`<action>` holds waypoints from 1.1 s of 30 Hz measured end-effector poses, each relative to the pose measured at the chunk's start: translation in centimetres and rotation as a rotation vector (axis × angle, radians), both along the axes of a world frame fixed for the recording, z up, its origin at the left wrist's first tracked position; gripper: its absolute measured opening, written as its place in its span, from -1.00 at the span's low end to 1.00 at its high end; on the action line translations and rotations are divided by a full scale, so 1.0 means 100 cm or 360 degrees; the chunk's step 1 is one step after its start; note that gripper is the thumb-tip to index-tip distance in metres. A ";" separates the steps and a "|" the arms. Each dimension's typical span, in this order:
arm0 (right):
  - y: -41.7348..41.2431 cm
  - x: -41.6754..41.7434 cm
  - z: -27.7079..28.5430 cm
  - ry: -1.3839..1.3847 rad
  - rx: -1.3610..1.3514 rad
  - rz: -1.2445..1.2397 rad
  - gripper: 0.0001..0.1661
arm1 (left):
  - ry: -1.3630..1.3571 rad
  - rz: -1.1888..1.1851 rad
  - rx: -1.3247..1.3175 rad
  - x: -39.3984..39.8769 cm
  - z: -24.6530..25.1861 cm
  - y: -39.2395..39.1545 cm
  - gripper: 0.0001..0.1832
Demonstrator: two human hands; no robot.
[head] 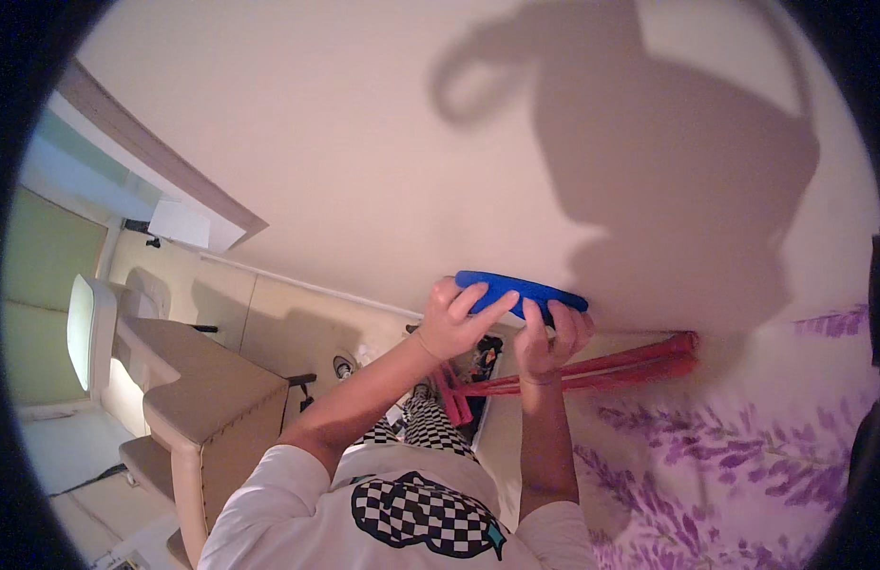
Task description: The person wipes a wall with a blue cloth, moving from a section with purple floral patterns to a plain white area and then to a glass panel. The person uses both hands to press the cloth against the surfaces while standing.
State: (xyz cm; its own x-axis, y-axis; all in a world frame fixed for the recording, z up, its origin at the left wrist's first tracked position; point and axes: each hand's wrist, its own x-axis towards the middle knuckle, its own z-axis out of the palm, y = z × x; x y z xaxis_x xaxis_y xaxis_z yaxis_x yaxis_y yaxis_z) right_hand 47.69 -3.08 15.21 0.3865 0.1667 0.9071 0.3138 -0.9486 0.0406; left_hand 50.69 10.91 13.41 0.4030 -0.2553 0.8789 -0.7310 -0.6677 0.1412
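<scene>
A blue curved object point(529, 291) with a smooth rounded rim spans the space between my hands, close to the pale wall point(383, 178). What exactly it is, I cannot tell. My left hand point(456, 322) grips its left end, with fingers spread over the near side. At the other end, the fingers of my right hand point(552, 340) curl onto it. Whether the object touches the wall is unclear. Part of its near face is hidden behind my fingers.
Beneath my hands lie a red strip-like item point(625, 367) and a pinkish-red frame point(454, 402), beside a dark container point(487, 356). A beige padded chair or couch point(212, 363) stands at left. Purple floral decoration point(753, 456) covers the right wall. A broad shadow falls on the wall.
</scene>
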 end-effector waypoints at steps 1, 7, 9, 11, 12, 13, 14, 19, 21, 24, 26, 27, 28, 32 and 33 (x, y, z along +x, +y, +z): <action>-0.002 -0.001 0.002 -0.0017 -0.0031 -0.0017 -0.77 | 0.0006 -0.0018 0.0053 0.001 -0.002 -0.001 -0.56; -0.004 -0.010 -0.081 0.0216 0.0169 -0.0061 -0.75 | 0.0161 -0.0042 0.0508 -0.006 -0.050 0.006 -0.54; -0.005 -0.013 -0.094 0.0291 0.0265 -0.0108 -0.75 | 0.0164 -0.0013 0.0631 -0.008 -0.056 0.003 -0.53; -0.014 -0.016 -0.095 0.0292 0.0324 -0.0120 -0.76 | 0.0208 -0.0018 0.0717 -0.012 -0.054 -0.005 -0.52; -0.019 -0.018 -0.089 0.0285 0.0353 -0.0156 -0.77 | 0.0228 -0.0014 0.0754 -0.013 -0.049 -0.011 -0.52; -0.023 -0.020 -0.079 0.0280 0.0381 -0.0187 -0.78 | 0.0176 -0.0042 0.0713 -0.013 -0.043 -0.019 -0.52; -0.029 -0.021 -0.066 0.0240 0.0323 -0.0304 -0.78 | 0.0124 -0.0068 0.0673 -0.011 -0.036 -0.030 -0.52; -0.050 -0.018 -0.024 -0.0032 0.0385 -0.0590 -0.75 | -0.0056 -0.0113 0.0594 -0.014 -0.009 -0.071 -0.48; -0.051 -0.020 -0.029 0.0006 0.0500 -0.0634 -0.75 | -0.0074 -0.0193 0.0630 -0.013 -0.021 -0.074 -0.48; -0.050 -0.022 -0.084 0.0068 0.0621 -0.0665 -0.80 | -0.0082 -0.0257 0.0774 -0.012 -0.048 -0.070 -0.48; -0.045 -0.030 -0.107 0.0306 0.0742 -0.0653 -0.82 | -0.0004 -0.0294 0.0937 -0.011 -0.066 -0.064 -0.47; -0.043 -0.032 -0.107 0.0428 0.0797 -0.0639 -0.83 | 0.0038 -0.0305 0.1015 -0.011 -0.067 -0.062 -0.47; -0.043 -0.032 -0.105 0.0413 0.0847 -0.0607 -0.85 | 0.0051 -0.0299 0.1027 -0.012 -0.068 -0.062 -0.46; -0.053 -0.027 -0.068 0.0181 0.0758 -0.0590 -0.85 | 0.0035 -0.0274 0.0797 -0.013 -0.039 -0.071 -0.46; -0.054 -0.022 -0.051 0.0053 0.0683 -0.0562 -0.85 | -0.0010 -0.0253 0.0713 -0.013 -0.024 -0.074 -0.47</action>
State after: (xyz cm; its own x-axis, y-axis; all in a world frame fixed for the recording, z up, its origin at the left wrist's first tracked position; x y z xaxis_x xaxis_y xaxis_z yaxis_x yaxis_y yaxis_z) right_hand 45.49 -8.53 10.09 0.3815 -0.3598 0.8515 -0.0316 -0.9257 -0.3770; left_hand 49.42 3.51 11.05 0.3233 -0.6680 0.6703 -0.8290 -0.5415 -0.1399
